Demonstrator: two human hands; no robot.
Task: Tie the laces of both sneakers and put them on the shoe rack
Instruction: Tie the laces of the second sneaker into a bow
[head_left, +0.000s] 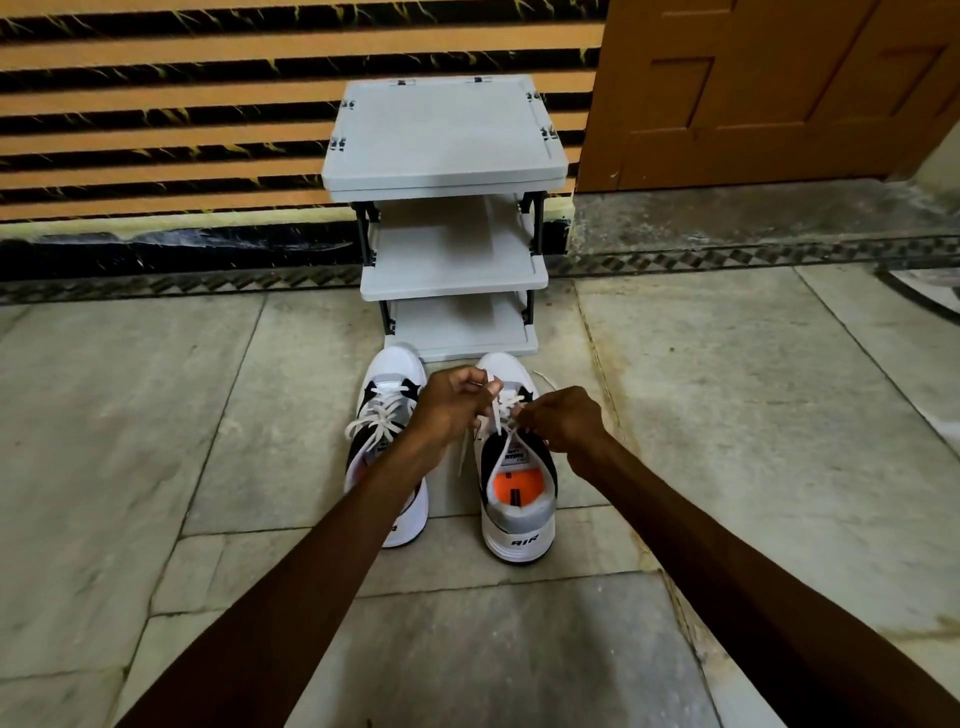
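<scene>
- Two white sneakers stand side by side on the stone floor, their toes toward the grey shoe rack, which is just beyond them.
- None of the three shelves of the shoe rack carries a shoe, so the last part of the task is not yet done.
- The left sneaker has its laces crossed over the tongue and one end lies loose at its outer side. I see no finished bow on it, though the left forearm hides part of the shoe.
- The right sneaker is the one in work: its laces are lifted above the tongue and no knot is formed, as far as I can judge.
- The left hand has its fingers curled and pinches one strand of lace above the front part of the right sneaker.
- The right hand also has curled fingers and pinches the other strand, just at the outer side of the same shoe.
- The laces run between the two hands, which are near each other. The shoe itself sits directly under them on the floor, and neither hand holds it.
- In my judgement the task is in its early part: the tying of both shoes and then the placing remain.
</scene>
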